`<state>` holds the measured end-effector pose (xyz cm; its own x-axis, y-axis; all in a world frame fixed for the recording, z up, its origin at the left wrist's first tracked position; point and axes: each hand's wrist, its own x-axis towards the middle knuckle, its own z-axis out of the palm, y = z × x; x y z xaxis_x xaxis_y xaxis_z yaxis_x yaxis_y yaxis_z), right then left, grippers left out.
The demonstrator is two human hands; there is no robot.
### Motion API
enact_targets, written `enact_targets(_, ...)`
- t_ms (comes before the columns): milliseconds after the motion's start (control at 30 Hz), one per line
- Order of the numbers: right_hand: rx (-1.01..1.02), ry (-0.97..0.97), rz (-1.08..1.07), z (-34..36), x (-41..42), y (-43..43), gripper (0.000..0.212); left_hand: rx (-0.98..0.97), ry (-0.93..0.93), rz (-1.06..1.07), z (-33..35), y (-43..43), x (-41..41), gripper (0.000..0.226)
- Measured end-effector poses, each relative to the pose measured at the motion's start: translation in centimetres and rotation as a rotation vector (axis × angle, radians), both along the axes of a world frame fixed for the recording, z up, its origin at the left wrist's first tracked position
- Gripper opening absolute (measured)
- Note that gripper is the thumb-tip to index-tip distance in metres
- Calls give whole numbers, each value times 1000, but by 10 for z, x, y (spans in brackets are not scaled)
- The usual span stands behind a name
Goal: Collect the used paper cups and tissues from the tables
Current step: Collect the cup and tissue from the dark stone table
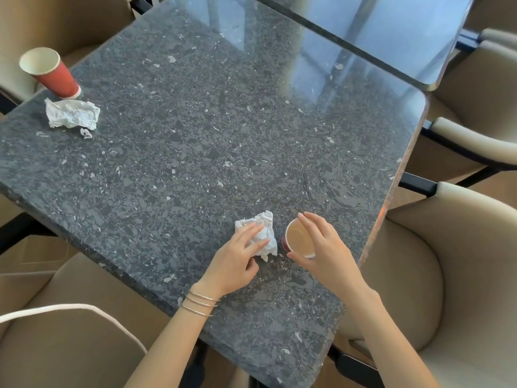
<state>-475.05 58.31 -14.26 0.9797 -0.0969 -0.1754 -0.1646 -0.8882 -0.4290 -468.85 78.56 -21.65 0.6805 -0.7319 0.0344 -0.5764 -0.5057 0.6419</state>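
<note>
A red paper cup [296, 238] stands upright near the front right of the dark stone table [212, 141]. My right hand [321, 247] curls around its rim, thumb on the near side and fingers on the far side. Just left of it lies a crumpled white tissue [265, 233]. My left hand [237, 256] rests on that tissue with its fingers laid over it. A second red paper cup [51, 72] stands at the far left corner. Another crumpled tissue [71, 114] lies in front of it, with a small scrap [86, 133] beside it.
Beige upholstered chairs [436, 275] ring the table on all sides; one sits close at the lower left [70, 331]. A second table [391, 26] with a glossy top adjoins the far right edge. Dark metal frames run between the chairs.
</note>
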Motion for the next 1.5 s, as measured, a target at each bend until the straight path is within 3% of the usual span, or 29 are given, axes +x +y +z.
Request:
enact_targets(133, 2, 9, -6, 1, -3, 1, 77, -61, -5, 8, -3, 2, -13, 33)
enact_targets(233, 2, 6, -7, 2, -6, 2, 77, -131, -35, 161, -2, -3, -12, 22)
enact_targets(333, 3, 17, -5, 3, -9, 1, 77, -146, -54, 266, -4, -4, -7, 20)
enact_targets(533, 8, 16, -12, 4, -14, 1, 77, -47, -40, 258, -7, -5, 5, 14)
enact_targets(700, 5, 18, -21, 4, -14, 1, 78, -161, -43, 332, -2, -8, 5, 7)
enact_targets(833, 12, 32, -39, 3, -20, -2, 78, -169, -45, 237, 4, -8, -5, 11)
enact_targets(967, 4, 38, -65, 4, -31, -5, 78, -55, -5, 59, 2, -11, -16, 36)
enact_targets(1100, -2, 37, -86, 4, -41, -8, 78, -13, -102, -60, -2, -17, -15, 40)
enact_targets(1500, -21, 46, -51, 10, -67, 4, 77, 20, -197, 105, 4, -6, -32, 18)
